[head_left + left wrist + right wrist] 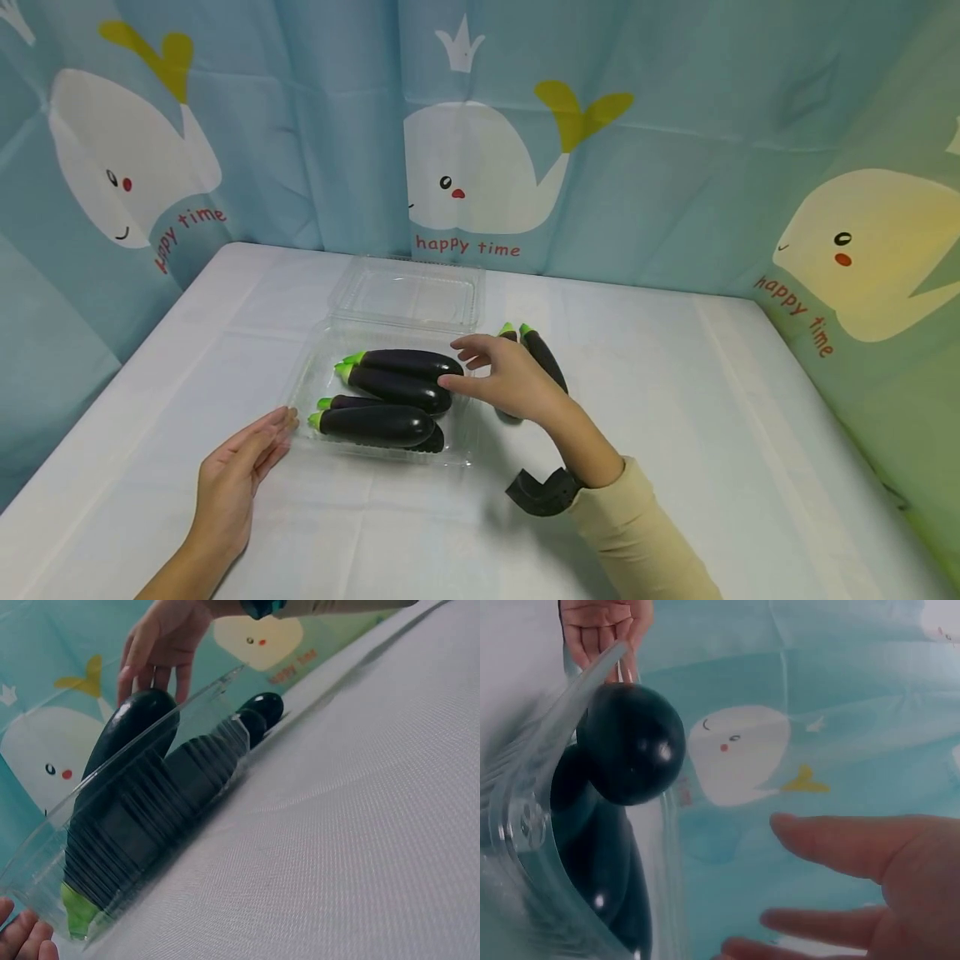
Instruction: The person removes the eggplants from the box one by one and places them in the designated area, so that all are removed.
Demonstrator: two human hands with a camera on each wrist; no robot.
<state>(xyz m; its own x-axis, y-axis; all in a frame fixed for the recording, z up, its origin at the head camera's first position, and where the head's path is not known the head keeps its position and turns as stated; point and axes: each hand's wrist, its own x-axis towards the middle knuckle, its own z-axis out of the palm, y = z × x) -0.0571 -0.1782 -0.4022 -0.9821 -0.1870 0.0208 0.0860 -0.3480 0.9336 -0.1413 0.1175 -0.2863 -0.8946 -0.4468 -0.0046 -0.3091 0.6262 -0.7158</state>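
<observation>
A clear plastic clamshell box (pixel 311 392) lies with its lid folded back, and several dark eggplants (pixel 375 425) with green stem ends lie in its base. My left hand (pixel 240 467) rests by the left wall of the box, fingers extended and fingertips at its rim. Over the box's right side hovers my right hand (pixel 513 375), thumb and fingers spread apart with nothing between them. Its thumb tip is near the blunt ends of the upper eggplants (pixel 408 363). Two more eggplants (pixel 545 358) lie outside the box to the right, partly hidden behind my right hand.
The transparent lid (pixel 405 293) reaches toward the back of the white-covered table (pixel 712 433). A blue curtain (pixel 337 125) printed with whales hangs behind and along both sides. A black wrist mount (pixel 546 493) sits at the right sleeve cuff.
</observation>
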